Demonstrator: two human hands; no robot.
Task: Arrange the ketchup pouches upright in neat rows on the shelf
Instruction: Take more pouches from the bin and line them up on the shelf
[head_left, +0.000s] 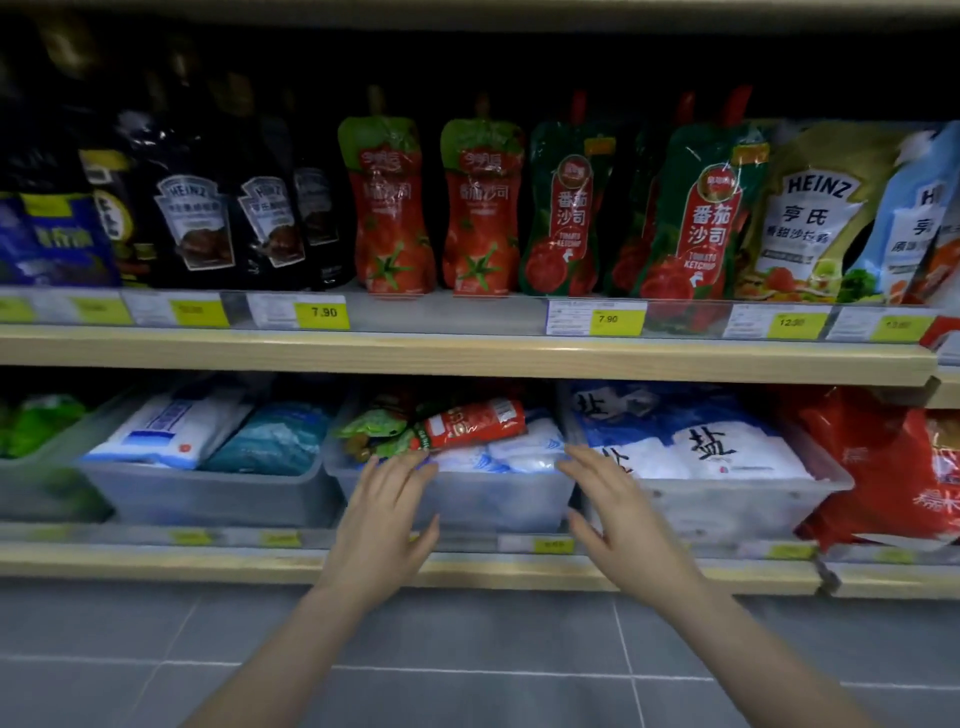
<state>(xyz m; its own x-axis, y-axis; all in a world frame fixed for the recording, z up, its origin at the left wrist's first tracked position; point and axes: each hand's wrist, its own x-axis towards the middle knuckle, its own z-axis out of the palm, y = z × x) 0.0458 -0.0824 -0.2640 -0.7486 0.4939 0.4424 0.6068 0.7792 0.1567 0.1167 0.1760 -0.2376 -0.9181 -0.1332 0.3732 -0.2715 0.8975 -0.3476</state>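
Two red ketchup pouches with green tops (394, 208) stand upright side by side on the upper shelf (467, 353). To their right stand dark green ketchup pouches (696, 218). More red and green pouches (467, 423) lie flat on white bags in a clear bin (467, 499) on the lower shelf. My left hand (387, 514) reaches toward that bin with fingers spread, fingertips at its front rim just below the lying pouches. My right hand (618, 519) is spread at the bin's right corner. Neither hand holds anything.
Dark Heinz sauce pouches (192, 218) stand left of the ketchup, yellow and blue Heinz pouches (815, 208) to the right. Price tags (322, 312) line the shelf edge. Bins of white salt bags (696, 452) and a red bag (893, 467) fill the lower shelf. Grey tiled floor lies below.
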